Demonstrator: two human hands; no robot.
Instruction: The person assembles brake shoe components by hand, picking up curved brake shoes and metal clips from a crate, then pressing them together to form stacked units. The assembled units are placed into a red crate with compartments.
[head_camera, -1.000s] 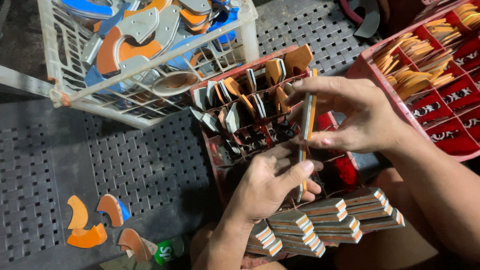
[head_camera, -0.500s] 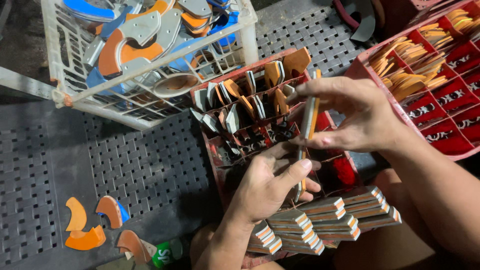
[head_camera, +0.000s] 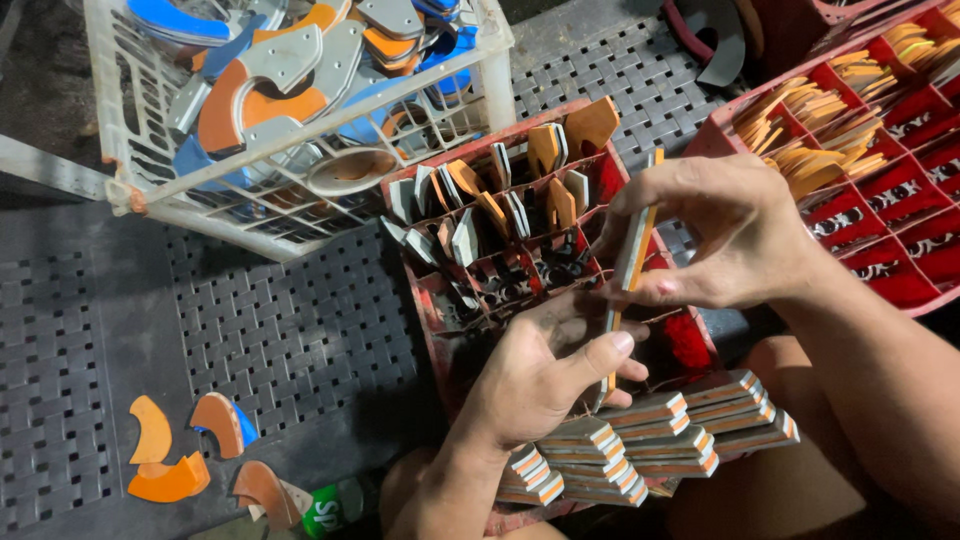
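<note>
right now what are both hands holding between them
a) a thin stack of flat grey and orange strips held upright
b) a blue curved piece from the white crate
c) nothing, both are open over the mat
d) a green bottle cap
a: the right hand pinches the top of the thin grey and orange strip stack while the left hand grips its lower end, above the red divided crate.

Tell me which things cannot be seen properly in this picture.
- Head view: lower end of the thin strip, hidden behind the left hand.
- Green bottle, cut off by the bottom edge.
- Right red divided crate, cut off by the right edge.
</note>
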